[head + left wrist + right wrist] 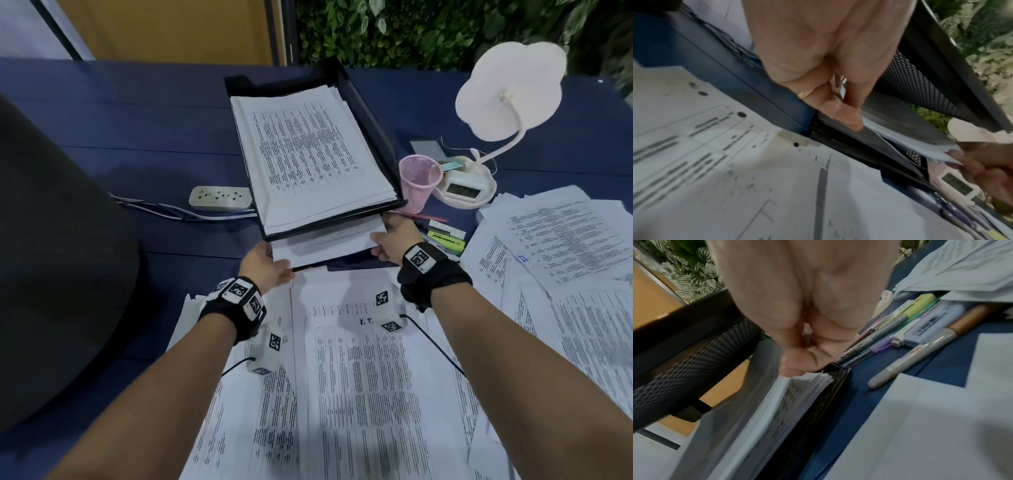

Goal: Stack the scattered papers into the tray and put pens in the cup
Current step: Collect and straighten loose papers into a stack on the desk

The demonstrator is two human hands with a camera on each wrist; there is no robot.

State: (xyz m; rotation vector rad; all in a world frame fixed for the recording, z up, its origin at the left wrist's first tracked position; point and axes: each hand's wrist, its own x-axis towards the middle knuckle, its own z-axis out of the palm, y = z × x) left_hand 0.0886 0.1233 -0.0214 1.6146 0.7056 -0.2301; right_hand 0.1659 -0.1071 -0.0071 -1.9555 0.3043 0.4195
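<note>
Centre frame: left hand (265, 265) and right hand (397, 240) pinching paper stack (325, 245) in lower mesh tray (373, 113); fingers (795, 365) curled on edges.

both bare forearms reached forward side by side, each wrist wrapped in a black band carrying white marker blocks. the left hand (265, 265) lay palm turned inward, its thumb (849, 120) pressed down flat and the fingers tucked below out of sight, a gold ring on one finger. the right hand (397, 240) mirrored it, thumb (795, 363) on top, fingers curled beneath in a pinch.
</note>
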